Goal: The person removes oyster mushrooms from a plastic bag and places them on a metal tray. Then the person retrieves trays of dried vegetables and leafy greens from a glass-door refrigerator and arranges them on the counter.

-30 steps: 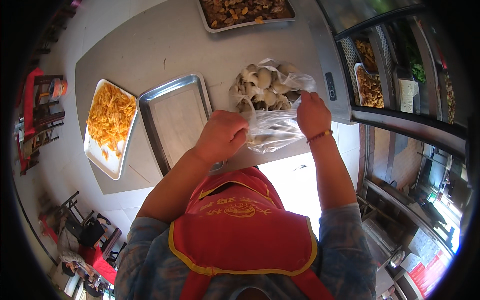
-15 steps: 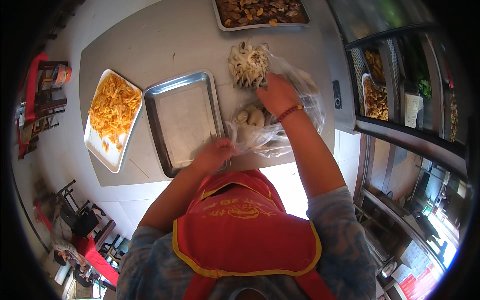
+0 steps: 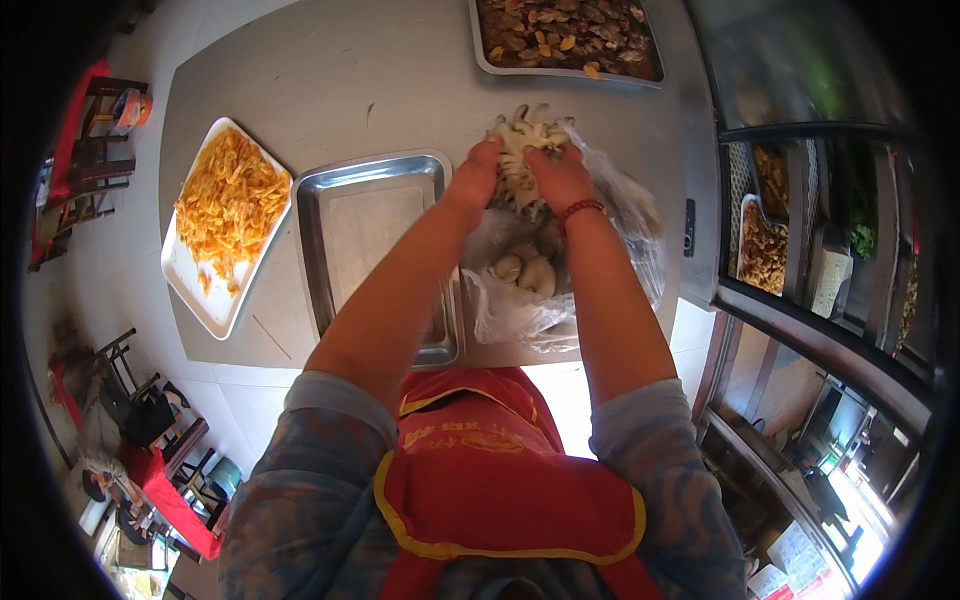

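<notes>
A clump of pale oyster mushrooms (image 3: 519,170) is between my two hands at the far side of the table. My left hand (image 3: 477,174) grips its left side, and my right hand (image 3: 562,181), with a beaded bracelet at the wrist, grips its right side. The fingertips are partly hidden against the clump. Just nearer to me lies a clear plastic bag (image 3: 545,318), its mouth spread around more mushrooms (image 3: 530,272). Left of the bag, partly under my left forearm, is a metal tray (image 3: 370,225) with a bare bottom.
On the left, a white tray (image 3: 212,308) bears orange-yellow shredded food (image 3: 228,215). Another tray (image 3: 520,70) with dark brown pieces stands at the far edge. Right of the steel table (image 3: 300,100) is a glass-sided case holding food trays. Chairs stand on the floor to the left.
My left hand has gone from the bag's near edge up to the mushroom clump. My right hand has shifted onto the clump's right side. Both hands now hold it.
</notes>
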The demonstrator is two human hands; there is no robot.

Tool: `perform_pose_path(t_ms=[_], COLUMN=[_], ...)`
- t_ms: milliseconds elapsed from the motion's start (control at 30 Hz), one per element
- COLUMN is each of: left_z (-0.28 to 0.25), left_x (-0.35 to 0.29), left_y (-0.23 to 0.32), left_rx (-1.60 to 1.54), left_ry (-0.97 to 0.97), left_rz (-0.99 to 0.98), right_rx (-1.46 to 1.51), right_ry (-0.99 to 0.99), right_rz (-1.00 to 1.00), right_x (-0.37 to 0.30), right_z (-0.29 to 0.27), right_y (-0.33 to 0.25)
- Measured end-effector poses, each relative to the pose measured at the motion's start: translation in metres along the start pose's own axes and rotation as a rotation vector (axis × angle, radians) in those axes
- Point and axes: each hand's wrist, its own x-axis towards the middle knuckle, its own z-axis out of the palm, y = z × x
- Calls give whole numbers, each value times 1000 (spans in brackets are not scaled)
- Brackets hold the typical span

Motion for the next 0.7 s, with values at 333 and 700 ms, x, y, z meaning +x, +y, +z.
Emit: perform_pose_path(t_ms=[333,700], left_z=[11,-125], left_x=[-115,-175], left_y=[63,75], left_rx=[205,945], left_ry=[153,344], left_rz=[565,615], right_rx=[803,1501], right_ry=[-200,-675], right_rz=[6,382], right_x=[-74,-151], right_z=[-40,117], right_y=[-54,-68])
